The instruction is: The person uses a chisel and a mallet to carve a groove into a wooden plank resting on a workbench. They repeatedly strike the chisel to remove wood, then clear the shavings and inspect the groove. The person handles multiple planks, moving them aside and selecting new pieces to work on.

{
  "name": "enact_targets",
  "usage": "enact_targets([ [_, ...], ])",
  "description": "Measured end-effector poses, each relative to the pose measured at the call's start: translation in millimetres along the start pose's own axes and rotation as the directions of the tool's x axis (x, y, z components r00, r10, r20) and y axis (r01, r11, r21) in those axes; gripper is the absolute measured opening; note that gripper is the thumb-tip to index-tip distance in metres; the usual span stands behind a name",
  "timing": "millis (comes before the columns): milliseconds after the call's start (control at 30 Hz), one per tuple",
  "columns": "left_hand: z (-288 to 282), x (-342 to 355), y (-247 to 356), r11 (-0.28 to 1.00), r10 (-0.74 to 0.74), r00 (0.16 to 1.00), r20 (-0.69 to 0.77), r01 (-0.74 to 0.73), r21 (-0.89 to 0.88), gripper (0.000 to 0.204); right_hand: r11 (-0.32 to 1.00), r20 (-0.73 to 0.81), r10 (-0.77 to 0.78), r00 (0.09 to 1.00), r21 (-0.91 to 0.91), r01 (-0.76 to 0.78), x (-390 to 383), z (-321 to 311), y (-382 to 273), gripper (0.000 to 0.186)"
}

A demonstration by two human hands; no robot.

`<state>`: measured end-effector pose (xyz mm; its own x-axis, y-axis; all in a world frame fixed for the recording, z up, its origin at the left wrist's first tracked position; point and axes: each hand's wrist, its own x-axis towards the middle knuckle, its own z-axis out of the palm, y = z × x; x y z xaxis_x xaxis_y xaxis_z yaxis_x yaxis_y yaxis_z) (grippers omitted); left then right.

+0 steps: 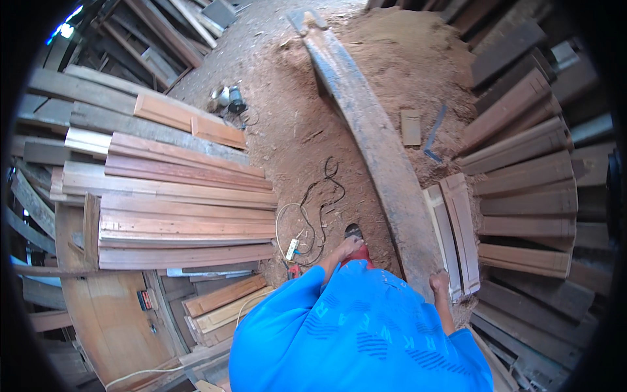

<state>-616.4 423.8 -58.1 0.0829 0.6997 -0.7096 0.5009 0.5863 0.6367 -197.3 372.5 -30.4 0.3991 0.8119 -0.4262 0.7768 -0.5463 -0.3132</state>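
Observation:
My left hand is closed, its fingers curled. Just beside it are a red thing, mostly hidden by my blue shirt, and a dark rounded thing; I cannot tell whether the hand grips anything. On the other side my right hand makes a fist at the near right edge of a long, worn wooden plank. What may be inside that fist is hidden. The plank runs from close to my body toward the far end of the work area.
Stacked wooden panels line the left; more panels stand at the right. Sawdust covers the ground. A black cable and a white power strip lie left of the plank. A metal square and a small board lie right.

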Motion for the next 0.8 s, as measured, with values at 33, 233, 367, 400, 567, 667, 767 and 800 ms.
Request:
enact_targets([
  [33,-8.1,2.1,-2.5,0.998,0.034,0.998,-0.053,-0.037,-0.059,0.047,0.995,0.024,-0.080,0.996,-0.053,0.081,4.7,10.1,-24.3,0.029],
  [233,-77.7,-9.7,-53.7,0.980,-0.085,0.972,-0.220,0.042,-0.193,0.045,0.918,0.447,-0.137,0.884,-0.278,0.283,56.9,56.8,-147.2,0.038],
  [367,-116.1,-45.9,-110.2,0.889,-0.382,0.903,-0.195,0.301,-0.346,0.042,0.981,0.529,-0.127,0.839,-0.056,0.184,88.7,78.5,-144.8,0.042],
  [400,-119.3,-63.4,-120.7,0.867,-0.427,0.881,-0.203,0.335,-0.368,0.044,0.983,0.535,-0.161,0.829,0.017,0.180,94.4,81.9,-136.2,0.043],
  [567,-96.7,-119.0,-184.3,0.836,-0.475,0.849,-0.232,0.352,-0.422,0.040,0.971,0.555,-0.007,0.832,-0.194,0.138,124.8,112.0,-121.4,0.049],
  [667,-83.9,-149.2,-198.0,0.819,-0.493,0.849,-0.190,0.379,-0.430,0.039,0.976,0.560,-0.010,0.829,-0.175,0.129,120.1,90.9,-140.8,0.044],
  [767,-83.4,-178.7,-215.0,0.791,-0.534,0.828,-0.170,0.418,-0.447,0.039,0.981,0.572,-0.023,0.820,-0.145,0.128,119.7,75.8,-143.3,0.040],
  [800,-81.9,-186.2,-218.2,0.780,-0.548,0.818,-0.173,0.426,-0.459,0.039,0.981,0.573,-0.028,0.819,-0.142,0.133,121.9,71.4,-144.2,0.039],
])
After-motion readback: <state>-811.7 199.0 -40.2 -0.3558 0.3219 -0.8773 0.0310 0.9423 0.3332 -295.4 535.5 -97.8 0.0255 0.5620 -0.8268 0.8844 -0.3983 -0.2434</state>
